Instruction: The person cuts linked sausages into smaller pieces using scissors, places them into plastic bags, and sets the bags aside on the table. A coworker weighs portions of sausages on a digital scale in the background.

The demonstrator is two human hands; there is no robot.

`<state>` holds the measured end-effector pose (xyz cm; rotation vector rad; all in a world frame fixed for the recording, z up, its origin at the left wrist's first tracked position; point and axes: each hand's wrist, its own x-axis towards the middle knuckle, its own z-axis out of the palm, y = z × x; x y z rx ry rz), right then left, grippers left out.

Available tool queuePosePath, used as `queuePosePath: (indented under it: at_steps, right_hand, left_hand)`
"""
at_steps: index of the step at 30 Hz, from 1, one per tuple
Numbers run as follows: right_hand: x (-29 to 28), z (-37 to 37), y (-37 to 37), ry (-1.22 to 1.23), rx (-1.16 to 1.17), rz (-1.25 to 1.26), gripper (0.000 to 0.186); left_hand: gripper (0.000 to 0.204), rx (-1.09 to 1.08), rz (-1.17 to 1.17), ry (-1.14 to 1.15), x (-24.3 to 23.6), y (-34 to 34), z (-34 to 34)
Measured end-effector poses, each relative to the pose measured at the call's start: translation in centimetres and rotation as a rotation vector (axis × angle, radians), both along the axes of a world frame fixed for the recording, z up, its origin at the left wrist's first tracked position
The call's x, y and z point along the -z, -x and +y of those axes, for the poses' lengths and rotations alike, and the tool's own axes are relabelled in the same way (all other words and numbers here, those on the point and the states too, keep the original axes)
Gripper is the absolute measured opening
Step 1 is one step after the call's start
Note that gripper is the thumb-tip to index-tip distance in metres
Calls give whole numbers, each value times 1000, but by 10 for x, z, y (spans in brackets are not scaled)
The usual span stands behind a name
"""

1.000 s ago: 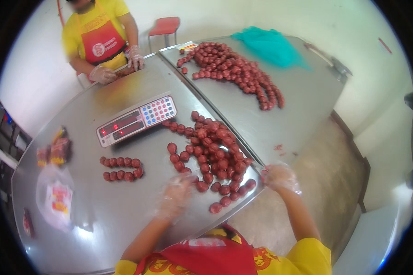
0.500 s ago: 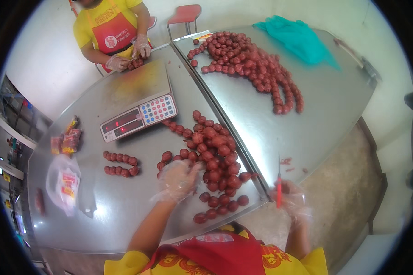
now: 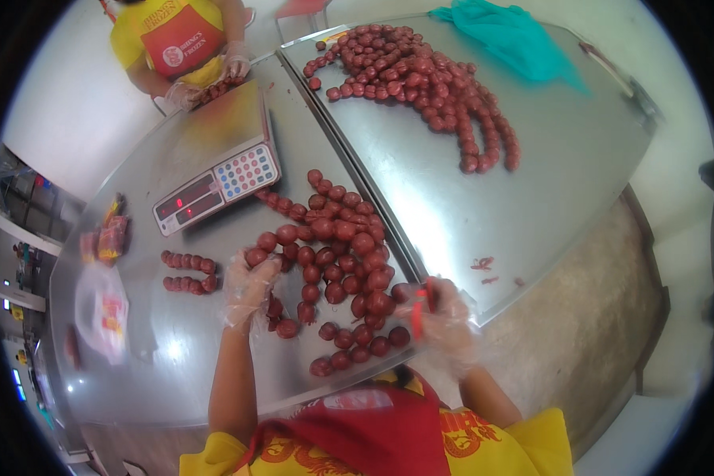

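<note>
Far left on the grey stainless-steel near surface (image 3: 159, 381): a dark red elongated item (image 3: 72, 347), blurred; to its right, a clear plastic bag (image 3: 99, 321) with a printed patch; behind the bag, small yellow-and-red packets (image 3: 109, 238). Next, a short U-shaped chain of round reddish-brown sausages (image 3: 189, 284), apart from the main pile. Behind it, a white-framed electronic scale (image 3: 216, 190), display lit red. Beyond the scale, a co-worker in yellow shirt and red apron (image 3: 186, 47), gloved, handling a small sausage cluster (image 3: 214, 93). Left hand (image 3: 251, 289), in clear plastic glove: fingers pinching the left end of a linked chain from the tangled pile of round reddish-brown sausages (image 3: 349, 262), which lies between the hands. Right hand (image 3: 446, 317), likewise gloved: closed around a red-handled tool (image 3: 419, 311), working end unclear, at the pile's right edge. Farther right, across the seam, a second steel surface (image 3: 547, 174) carries a larger sausage heap (image 3: 428, 87), reddish scraps (image 3: 482, 264) and a teal plastic sheet or bag (image 3: 520, 44).
</note>
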<state>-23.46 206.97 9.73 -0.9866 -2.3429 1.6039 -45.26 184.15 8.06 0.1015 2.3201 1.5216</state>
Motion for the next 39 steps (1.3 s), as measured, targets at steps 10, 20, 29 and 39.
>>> queuePosePath:
  at_steps: [10, 20, 29, 39]
  right_hand:
    - [24, 3, 80, -199, -48, 11, 33]
    - [-34, 60, 123, 300, 20, 530, 32]
    - [0, 24, 150, -44, -160, 135, 41]
    - [2, 71, 117, 175, -5, 377, 48]
  left_hand:
    - [45, 168, 377, 361, 12, -15, 14]
    - [36, -71, 488, -303, -20, 22, 49]
    - [36, 420, 610, 548, -46, -9, 67]
    - [38, 717, 249, 772, 0, -66, 40]
